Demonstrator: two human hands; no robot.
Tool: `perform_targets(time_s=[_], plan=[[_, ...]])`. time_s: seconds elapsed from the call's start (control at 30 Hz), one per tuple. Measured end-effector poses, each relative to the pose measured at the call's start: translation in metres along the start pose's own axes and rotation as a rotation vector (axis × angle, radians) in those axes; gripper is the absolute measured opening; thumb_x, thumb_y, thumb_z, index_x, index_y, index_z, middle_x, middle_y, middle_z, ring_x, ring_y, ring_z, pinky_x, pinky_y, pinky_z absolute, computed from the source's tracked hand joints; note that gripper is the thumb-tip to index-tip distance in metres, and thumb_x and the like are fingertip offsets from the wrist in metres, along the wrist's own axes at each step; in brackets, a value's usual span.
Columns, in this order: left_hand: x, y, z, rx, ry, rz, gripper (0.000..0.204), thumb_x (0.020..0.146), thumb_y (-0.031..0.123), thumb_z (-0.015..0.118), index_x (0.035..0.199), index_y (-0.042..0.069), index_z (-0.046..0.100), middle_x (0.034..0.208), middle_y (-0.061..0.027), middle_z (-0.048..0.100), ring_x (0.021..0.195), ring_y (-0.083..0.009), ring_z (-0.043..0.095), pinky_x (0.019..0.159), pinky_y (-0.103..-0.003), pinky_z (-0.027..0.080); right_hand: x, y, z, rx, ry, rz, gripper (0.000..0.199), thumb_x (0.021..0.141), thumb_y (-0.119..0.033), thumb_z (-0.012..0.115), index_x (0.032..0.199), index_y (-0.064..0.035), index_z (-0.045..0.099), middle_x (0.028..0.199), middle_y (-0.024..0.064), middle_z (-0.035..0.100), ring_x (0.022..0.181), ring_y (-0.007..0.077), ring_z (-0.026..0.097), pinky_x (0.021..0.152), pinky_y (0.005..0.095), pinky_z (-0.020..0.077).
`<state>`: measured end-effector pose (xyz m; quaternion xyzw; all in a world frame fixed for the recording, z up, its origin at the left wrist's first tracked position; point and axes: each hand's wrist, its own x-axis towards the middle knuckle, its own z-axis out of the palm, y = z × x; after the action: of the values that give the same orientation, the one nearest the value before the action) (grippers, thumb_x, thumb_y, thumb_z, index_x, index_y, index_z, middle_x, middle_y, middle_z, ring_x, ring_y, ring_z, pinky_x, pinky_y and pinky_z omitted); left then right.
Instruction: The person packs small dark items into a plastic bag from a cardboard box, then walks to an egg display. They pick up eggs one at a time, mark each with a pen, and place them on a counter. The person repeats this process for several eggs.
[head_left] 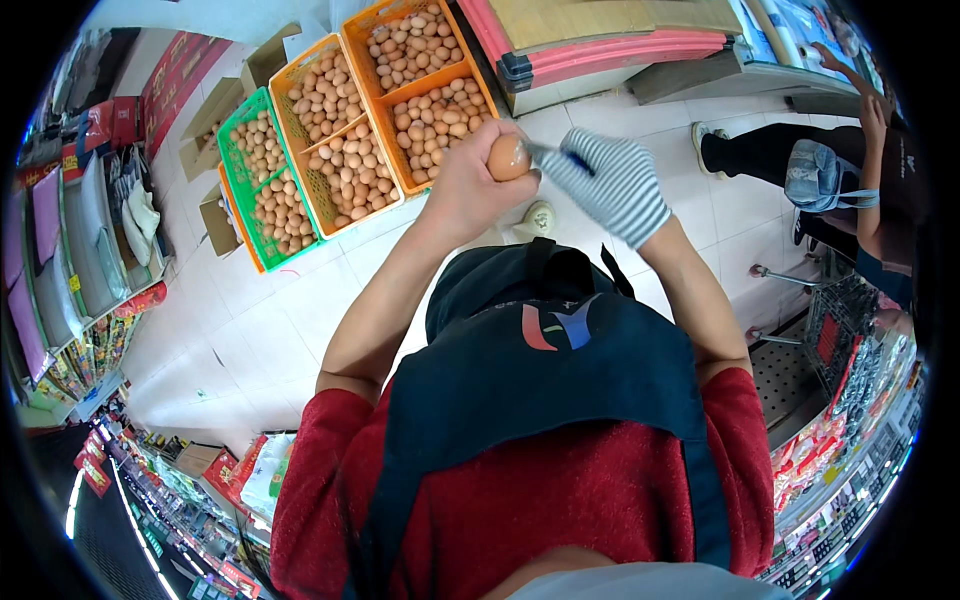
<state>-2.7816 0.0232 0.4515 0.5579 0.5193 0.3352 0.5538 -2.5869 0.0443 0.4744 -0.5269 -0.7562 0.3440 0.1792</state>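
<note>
A shop worker in a red top and dark apron stands over crates of brown eggs on a white tiled floor, one egg raised in front of the chest. The bare left hand is curled closed around that egg, fingers wrapped behind it and its pale face turned toward the right. The right hand, in a grey-and-white striped glove, is closed on a thin blue pen-like tool whose tip sits at or just off the shell; whether it touches cannot be told.

Beyond the hands lie two orange crates and a green crate, each divided into compartments and heaped with eggs. Flattened cardboard boxes stand beside them, and a stack of pink and grey pallets lies further back.

Judging by the scene, the work appears to be egg by egg, with only this one in hand and the full crates suggesting most remains. Another person in dark clothing stands at upper right near a wire trolley.
</note>
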Motion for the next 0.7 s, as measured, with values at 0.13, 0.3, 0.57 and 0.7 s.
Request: perform_targets(time_s=[0.13,0.3,0.57,0.7], plan=[[0.001,0.000,0.006,0.056,0.047,0.051,0.035,0.071,0.009,0.077,0.099,0.006,0.056,0.086,-0.0038,0.061,0.080,-0.0120,0.057,0.074,-0.027,0.048,-0.003,-0.002,0.001,-0.035,-0.084,0.038,0.051,0.086,-0.052,0.062,0.075,-0.0028,0.065,0.061,0.0167,0.061,0.056,0.0322,0.062,0.055,0.0389,0.0502],[0.000,0.003,0.008,0.024,-0.005,-0.001,0.031,0.073,-0.002,0.070,0.101,0.005,0.058,0.095,-0.0014,0.061,0.091,-0.0090,0.057,0.081,-0.024,0.046,-0.007,-0.008,-0.002,-0.112,-0.066,-0.065,0.052,0.086,-0.055,0.060,0.079,-0.0038,0.066,0.059,0.0145,0.061,0.056,0.0319,0.063,0.055,0.0391,0.0507],[-0.005,0.004,0.016,0.012,0.042,0.054,0.029,0.073,-0.003,0.073,0.098,0.005,0.059,0.094,-0.0012,0.061,0.088,-0.0092,0.058,0.080,-0.024,0.047,-0.007,0.001,-0.003,-0.032,-0.103,0.068,0.056,0.087,-0.057,0.057,0.084,-0.0026,0.068,0.064,0.0173,0.064,0.061,0.0337,0.065,0.057,0.0395,0.0519],[-0.005,0.008,0.016,0.053,0.052,0.056,0.029,0.073,-0.002,0.074,0.096,0.005,0.059,0.094,-0.0012,0.062,0.089,-0.0098,0.058,0.079,-0.024,0.047,-0.018,-0.010,-0.001,-0.070,-0.033,-0.071,0.058,0.088,-0.059,0.054,0.082,-0.0031,0.068,0.063,0.0166,0.063,0.060,0.0335,0.064,0.057,0.0399,0.0515]])
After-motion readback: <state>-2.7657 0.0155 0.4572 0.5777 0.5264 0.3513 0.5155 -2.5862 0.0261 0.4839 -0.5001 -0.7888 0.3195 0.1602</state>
